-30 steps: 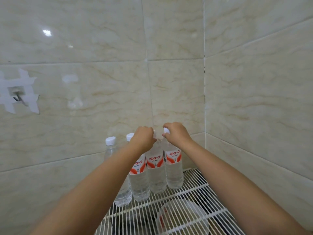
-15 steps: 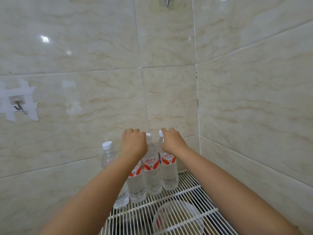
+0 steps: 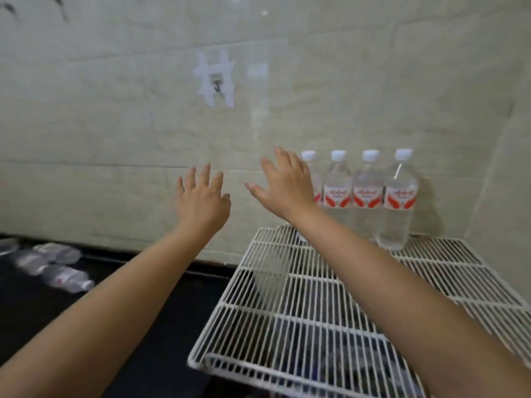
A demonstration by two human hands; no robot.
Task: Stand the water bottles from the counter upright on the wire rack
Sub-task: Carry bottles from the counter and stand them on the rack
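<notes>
On the dark bench (image 3: 161, 326) at the far left, several water bottles (image 3: 67, 278) lie on their sides in a loose cluster close to the foot of the tiled wall (image 3: 115, 139) (the picture is blurred there, so their exact number cannot be told). Higher up on the tiles, a small metal hook (image 3: 217, 88) sits in a patch of white tape. Below it and a little to the left, the left hand (image 3: 202, 201) hangs in the air with its fingers spread and straight, holding nothing. Just to its right, the right hand (image 3: 286, 186) is likewise wide open and empty, its fingers fanned out in front of the leftmost of the standing bottles. Four upright bottles (image 3: 367, 196) stand in a row, side by side and close together, along the back edge of the white wire rack (image 3: 287, 334), against the wall near the corner. Each has a white cap and a red-and-white label. The right forearm crosses over the rack. Under the wires, some objects show only dimly and cannot be made out.
</notes>
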